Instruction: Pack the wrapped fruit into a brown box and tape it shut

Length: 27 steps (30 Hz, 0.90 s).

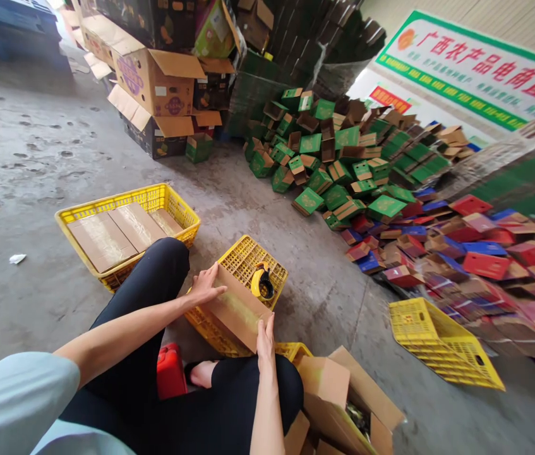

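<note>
A long brown cardboard box [236, 308], with clear tape along its top, lies over a yellow plastic crate [248, 249] in front of me. My left hand [206, 285] grips its far left end, thumb lying across the top. At the near right end my right hand [266, 338] holds the box, fingers along its edge. A yellow and black tape dispenser [262, 282] rests on the crate just beyond the box, touched by neither hand. The undersides of both hands are hidden.
To the left, a yellow basket [66, 218] holds several taped boxes. An open carton [326, 379] stands by my right knee, and a red object [170, 370] lies between my legs. Another yellow crate [438, 341] is at right. Green boxes [309, 201] and red boxes [485, 265] lie heaped beyond.
</note>
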### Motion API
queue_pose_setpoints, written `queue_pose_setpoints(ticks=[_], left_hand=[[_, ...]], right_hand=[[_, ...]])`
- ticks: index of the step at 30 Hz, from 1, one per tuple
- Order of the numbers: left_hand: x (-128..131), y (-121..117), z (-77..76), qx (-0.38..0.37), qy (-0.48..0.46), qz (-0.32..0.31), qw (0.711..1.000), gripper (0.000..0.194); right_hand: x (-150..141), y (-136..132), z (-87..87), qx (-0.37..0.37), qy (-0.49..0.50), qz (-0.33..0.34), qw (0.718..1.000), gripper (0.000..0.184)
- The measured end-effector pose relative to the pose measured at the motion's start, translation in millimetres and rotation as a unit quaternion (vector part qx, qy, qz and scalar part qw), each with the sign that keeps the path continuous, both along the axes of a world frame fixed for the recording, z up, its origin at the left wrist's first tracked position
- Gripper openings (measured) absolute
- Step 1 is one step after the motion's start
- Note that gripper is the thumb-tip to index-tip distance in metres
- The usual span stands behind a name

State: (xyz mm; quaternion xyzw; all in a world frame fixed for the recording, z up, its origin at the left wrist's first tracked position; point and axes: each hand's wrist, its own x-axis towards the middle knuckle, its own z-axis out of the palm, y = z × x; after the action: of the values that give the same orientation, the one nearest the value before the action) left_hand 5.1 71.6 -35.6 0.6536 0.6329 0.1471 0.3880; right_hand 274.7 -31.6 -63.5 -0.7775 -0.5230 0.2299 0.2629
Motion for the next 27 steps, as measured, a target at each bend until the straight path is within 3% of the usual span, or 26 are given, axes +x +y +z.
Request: queue_pose_setpoints(ticks=[4, 7, 11, 15, 24, 27], left_hand=[[4, -2, -7.0, -0.009, 0.060, -0.050, 0.997, 0.108], [4, -3, -11.5, 0.004, 0.091, -0.092, 0.992, 0.124], [-1, -7, -11.5, 0.029, 0.120, -0.168, 0.978, 0.146], [-3, -11, -13.2, 0.046, 0.144, -0.251, 0.956, 0.155], [0, -8, -21.7, 0.112, 0.086, -0.211, 0.967, 0.143], [-1, -8, -20.8, 0.120, 0.075, -0.207, 0.968, 0.142]], right_hand=[[-6, 7, -14.9, -0.033, 0.013, -0.032, 0.999, 0.115], [-12, 7, -23.9, -0.015, -0.011, -0.034, 0.999, 0.130], [-15, -1, -30.7, 0.033, -0.134, 0.060, 0.989, 0.130], [-15, -11, -29.2, -0.019, -0.210, 0.142, 0.967, 0.127], [-15, 4, -7.5, -0.094, -0.184, 0.173, 0.963, 0.118], [-18, 5, 1.4, -0.108, -0.167, 0.153, 0.968, 0.120]])
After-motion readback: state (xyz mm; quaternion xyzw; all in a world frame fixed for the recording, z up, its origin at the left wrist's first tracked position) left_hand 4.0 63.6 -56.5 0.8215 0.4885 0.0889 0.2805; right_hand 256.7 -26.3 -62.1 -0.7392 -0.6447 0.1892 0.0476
